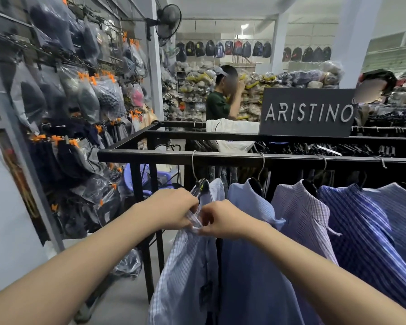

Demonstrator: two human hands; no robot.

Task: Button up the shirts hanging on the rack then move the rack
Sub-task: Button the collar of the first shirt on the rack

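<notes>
Several shirts hang on a black metal rack. The leftmost one is a pale blue checked shirt on a black hanger. My left hand and my right hand meet just below its collar, each pinching an edge of the shirt's front placket. Whatever button lies there is hidden by my fingers. To the right hang a plain light blue shirt, a lilac striped shirt and a darker blue striped shirt.
A wall of bagged caps and clothes runs along the left, leaving a narrow aisle beside the rack. An ARISTINO sign stands on the rack top. A person in a dark green top stands behind it, by piled goods.
</notes>
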